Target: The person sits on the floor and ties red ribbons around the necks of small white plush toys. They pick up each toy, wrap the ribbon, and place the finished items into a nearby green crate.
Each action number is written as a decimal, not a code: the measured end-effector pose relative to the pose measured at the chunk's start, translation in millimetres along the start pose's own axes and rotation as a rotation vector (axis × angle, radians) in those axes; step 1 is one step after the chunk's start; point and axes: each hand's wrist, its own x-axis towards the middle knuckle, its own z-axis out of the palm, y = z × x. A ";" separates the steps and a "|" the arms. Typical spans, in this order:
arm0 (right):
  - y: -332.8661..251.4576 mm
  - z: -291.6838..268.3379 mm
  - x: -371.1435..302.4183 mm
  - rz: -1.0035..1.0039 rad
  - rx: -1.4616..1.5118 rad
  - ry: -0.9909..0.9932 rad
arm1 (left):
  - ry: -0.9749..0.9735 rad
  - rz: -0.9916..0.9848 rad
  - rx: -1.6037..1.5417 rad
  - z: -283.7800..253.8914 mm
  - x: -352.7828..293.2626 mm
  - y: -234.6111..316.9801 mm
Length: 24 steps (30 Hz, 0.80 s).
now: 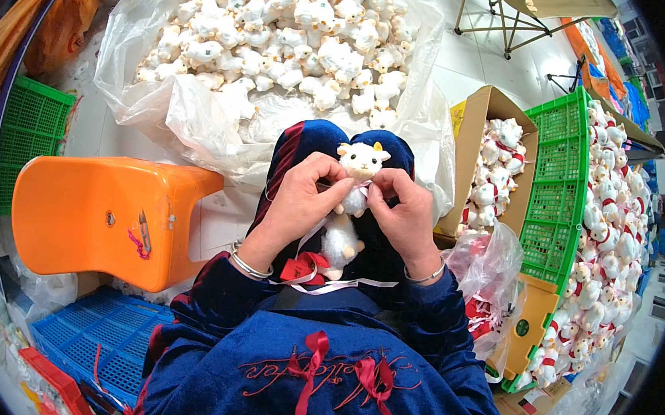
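A small white plush goat (361, 159) with yellow horns and a cream muzzle sits upright over my lap, facing up. My left hand (300, 198) is closed at its neck, thumb and fingertip pinching a thin pale ribbon (360, 185). From the other side my right hand (408, 215) pinches at the same ribbon, its fingertips close to the left ones. Below, a second white plush toy (339, 244) lies on my lap, its head not visible. Beside it are a red ribbon piece (304, 268) and loose pale ribbon strands (369, 282).
Ahead, a large clear plastic sheet (132, 80) holds a heap of white plush toys. An orange stool (91, 216) with small snips (144, 231) stands left. At right are a cardboard box (468, 132), a plastic bag (495, 263) and a green crate (556, 173) beside many red-ribboned toys.
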 end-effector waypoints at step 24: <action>13.4 14.7 -10.5 0.272 0.436 0.131 | -0.064 -0.145 -0.149 -12.8 3.2 -13.1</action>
